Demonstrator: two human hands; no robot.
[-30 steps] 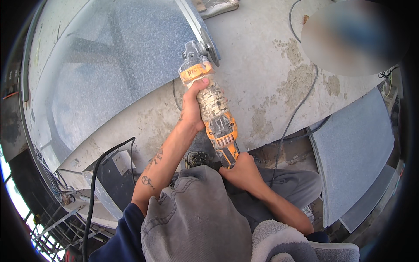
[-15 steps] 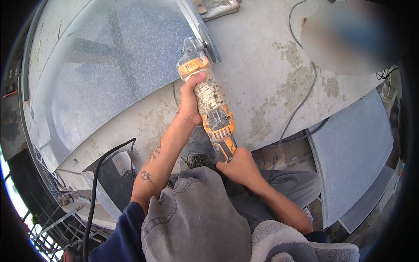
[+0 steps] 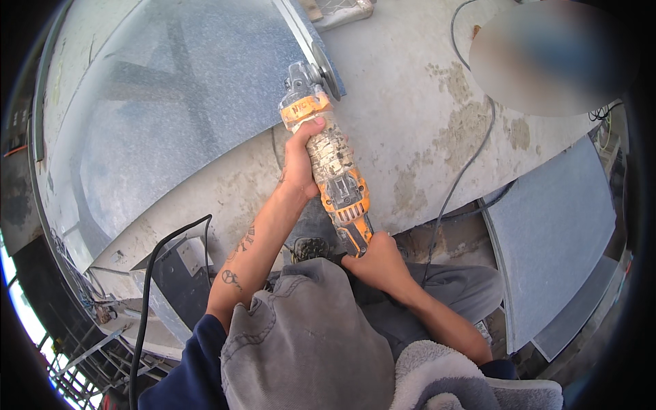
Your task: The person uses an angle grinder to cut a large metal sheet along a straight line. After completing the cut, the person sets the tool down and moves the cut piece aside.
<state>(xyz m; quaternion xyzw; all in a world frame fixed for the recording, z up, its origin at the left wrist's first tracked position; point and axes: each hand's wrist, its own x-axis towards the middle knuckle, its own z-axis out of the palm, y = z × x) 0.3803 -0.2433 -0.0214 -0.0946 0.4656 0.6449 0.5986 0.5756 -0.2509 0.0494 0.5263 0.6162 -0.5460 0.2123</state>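
My left hand (image 3: 301, 154) is wrapped round the taped body of an orange and black angle grinder (image 3: 344, 188), its thumb lying along the top near the head. Lower down, my right hand (image 3: 379, 261) grips the rear handle. At the tool's far end the cutting disc (image 3: 326, 70) stands on edge at the right border of a grey-blue stone slab (image 3: 184, 89). A pale straight strip (image 3: 292, 24) runs along the slab in line with the disc. Whether the disc is spinning or how deep it sits, I cannot tell.
The slab lies on a stained concrete-grey surface (image 3: 403, 137). A thin cable (image 3: 471, 157) crosses that surface on the right. More grey slabs (image 3: 557, 232) lean at the right. A black cable (image 3: 145, 307) hangs at the lower left, beside a dark box-like piece (image 3: 174, 277).
The grinder and both hands have shifted very slightly toward me, with the disc still at the slab's right border. My grip on the tool is unchanged.
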